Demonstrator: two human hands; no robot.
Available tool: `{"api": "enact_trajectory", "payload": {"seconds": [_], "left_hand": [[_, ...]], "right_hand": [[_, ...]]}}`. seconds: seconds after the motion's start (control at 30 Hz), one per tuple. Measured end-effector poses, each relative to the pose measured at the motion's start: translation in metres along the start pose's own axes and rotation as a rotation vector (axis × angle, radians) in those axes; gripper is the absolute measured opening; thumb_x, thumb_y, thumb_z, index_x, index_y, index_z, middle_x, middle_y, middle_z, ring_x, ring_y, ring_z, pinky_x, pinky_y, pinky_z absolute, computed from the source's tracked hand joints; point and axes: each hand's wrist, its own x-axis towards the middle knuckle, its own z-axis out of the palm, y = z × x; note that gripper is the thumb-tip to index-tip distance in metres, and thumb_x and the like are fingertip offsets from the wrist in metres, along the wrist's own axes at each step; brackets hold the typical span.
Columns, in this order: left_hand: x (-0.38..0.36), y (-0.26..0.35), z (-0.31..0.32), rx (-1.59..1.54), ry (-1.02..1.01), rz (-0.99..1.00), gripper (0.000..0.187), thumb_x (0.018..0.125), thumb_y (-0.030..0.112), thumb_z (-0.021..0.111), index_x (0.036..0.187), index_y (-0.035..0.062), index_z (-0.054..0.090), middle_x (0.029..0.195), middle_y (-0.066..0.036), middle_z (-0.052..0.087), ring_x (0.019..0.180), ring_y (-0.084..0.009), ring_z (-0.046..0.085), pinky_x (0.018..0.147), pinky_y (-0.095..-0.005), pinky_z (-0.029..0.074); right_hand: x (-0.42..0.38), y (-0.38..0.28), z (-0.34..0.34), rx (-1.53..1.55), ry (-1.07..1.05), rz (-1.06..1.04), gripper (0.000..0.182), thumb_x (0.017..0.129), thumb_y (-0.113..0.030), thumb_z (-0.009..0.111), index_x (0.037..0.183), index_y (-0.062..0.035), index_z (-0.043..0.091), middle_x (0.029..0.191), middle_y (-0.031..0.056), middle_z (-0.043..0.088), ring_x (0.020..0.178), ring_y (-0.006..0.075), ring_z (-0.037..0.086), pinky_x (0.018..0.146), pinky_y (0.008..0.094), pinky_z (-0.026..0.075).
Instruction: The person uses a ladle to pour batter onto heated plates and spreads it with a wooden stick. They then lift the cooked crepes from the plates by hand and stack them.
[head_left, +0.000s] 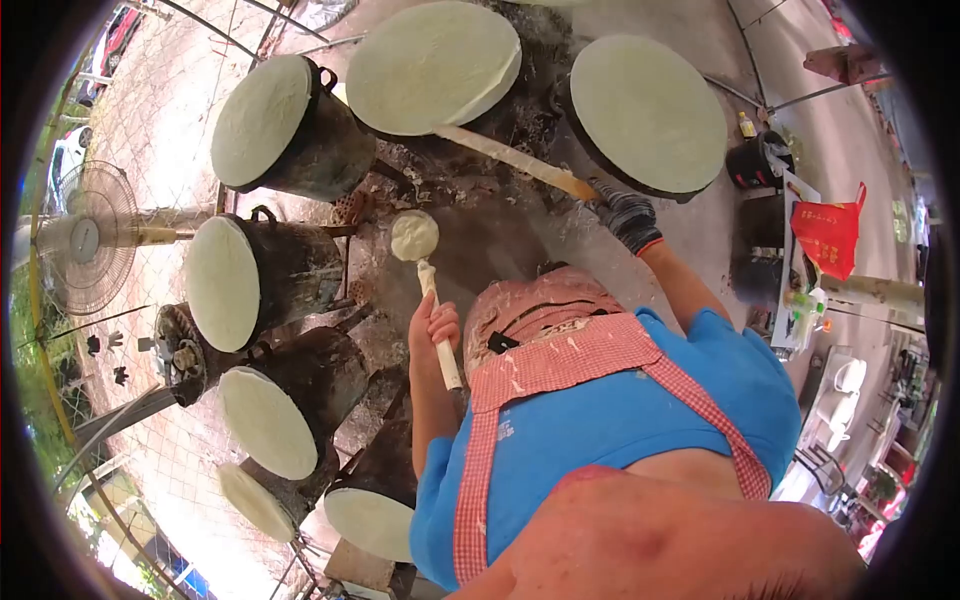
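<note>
My left hand is bare, its fingers wrapped around the pale handle of a ladle. Thick, pale batter-like stuff fills the ladle's round head. On my right hand is a dark knitted glove, and it grips the end of a long wooden stick. The stick's far tip meets the lower rim of a large round pale top on a dark pot. Another pale round top lies just beyond my right hand. Pale smears mark the stick and ladle handle.
More dark pots with pale round tops curve down the left, including one top with a looped handle behind it. A fan stands at far left. At right, a red bag hangs beside a narrow table.
</note>
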Motion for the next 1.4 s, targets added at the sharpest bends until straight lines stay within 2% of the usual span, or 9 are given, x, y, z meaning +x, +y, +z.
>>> {"api": "enact_trajectory", "payload": {"seconds": [0.13,0.2,0.4,0.57,0.67,0.83,0.93,1.2,1.4], "left_hand": [[-0.012,0.017,0.004,-0.043,0.041,0.012,0.040,0.088,0.035,0.040,0.060,0.0082,0.031,0.046,0.002,0.027,0.035,-0.0095,0.028,0.031,-0.0227,0.027],[-0.014,0.023,0.002,-0.031,0.025,0.033,0.040,0.088,0.035,0.040,0.060,0.0082,0.031,0.046,0.002,0.027,0.035,-0.0094,0.028,0.031,-0.0227,0.027],[-0.006,0.006,0.001,-0.151,0.030,0.115,0.036,0.088,0.031,0.041,0.062,0.0091,0.031,0.046,0.002,0.030,0.034,-0.0076,0.028,0.031,-0.0209,0.027],[-0.006,0.004,-0.022,-0.172,-0.080,0.015,0.037,0.088,0.035,0.040,0.064,0.0075,0.033,0.046,0.000,0.030,0.034,-0.0097,0.028,0.033,-0.0220,0.026],[-0.008,0.007,-0.029,-0.190,-0.167,-0.055,0.039,0.089,0.037,0.037,0.064,0.0071,0.032,0.046,-0.001,0.029,0.034,-0.0113,0.027,0.034,-0.0230,0.027],[-0.027,0.035,-0.027,-0.120,-0.108,-0.047,0.040,0.090,0.036,0.034,0.063,0.0071,0.032,0.047,-0.002,0.030,0.034,-0.0126,0.028,0.034,-0.0239,0.027],[-0.032,0.041,-0.016,-0.095,-0.119,-0.069,0.040,0.090,0.036,0.035,0.063,0.0072,0.032,0.047,-0.001,0.028,0.035,-0.0123,0.027,0.034,-0.0230,0.026],[-0.006,0.043,0.023,-0.192,-0.054,0.010,0.040,0.087,0.034,0.042,0.057,0.0104,0.030,0.043,0.001,0.027,0.034,-0.0100,0.024,0.033,-0.0223,0.025],[0.033,0.044,0.053,-0.240,-0.090,0.054,0.039,0.087,0.032,0.041,0.058,0.0103,0.031,0.043,0.001,0.026,0.034,-0.0098,0.025,0.033,-0.0222,0.025]], "right_hand": [[0.047,-0.029,0.007,-0.178,-0.008,-0.125,0.043,0.073,-0.034,0.054,0.111,-0.0146,0.051,0.092,0.0116,0.060,0.082,0.0300,0.057,0.072,0.0411,0.043],[0.093,-0.031,0.018,-0.336,0.003,-0.336,0.039,0.069,-0.026,0.055,0.106,-0.0128,0.054,0.084,0.0131,0.060,0.073,0.0295,0.058,0.063,0.0408,0.043],[0.226,-0.094,0.033,-0.402,0.196,-0.795,0.032,0.067,-0.017,0.055,0.097,-0.0099,0.053,0.094,0.0192,0.057,0.072,0.0310,0.058,0.067,0.0432,0.044],[0.292,-0.115,0.042,-0.556,0.046,-1.060,0.031,0.064,-0.019,0.058,0.093,-0.0083,0.054,0.093,0.0112,0.057,0.068,0.0286,0.058,0.060,0.0423,0.043],[0.305,-0.128,0.037,-0.847,-0.119,-1.052,0.024,0.061,-0.019,0.059,0.083,-0.0096,0.054,0.085,0.0098,0.057,0.065,0.0268,0.058,0.060,0.0415,0.043],[0.329,-0.136,0.025,-0.697,-0.151,-1.015,0.011,0.062,-0.017,0.058,0.071,-0.0111,0.055,0.066,0.0081,0.055,0.061,0.0265,0.057,0.056,0.0406,0.043],[0.349,-0.153,-0.008,-0.322,0.119,-0.939,0.012,0.066,-0.017,0.055,0.070,-0.0061,0.054,0.066,0.0128,0.056,0.063,0.0325,0.055,0.058,0.0424,0.043],[0.472,-0.185,-0.120,-0.266,0.263,-0.755,0.035,0.075,-0.030,0.052,0.097,-0.0039,0.057,0.089,0.0171,0.059,0.085,0.0334,0.055,0.079,0.0385,0.042],[0.549,-0.163,-0.188,-0.195,0.406,-0.629,0.029,0.075,-0.027,0.054,0.085,-0.0005,0.057,0.076,0.0149,0.061,0.070,0.0301,0.057,0.064,0.0381,0.045]]}}
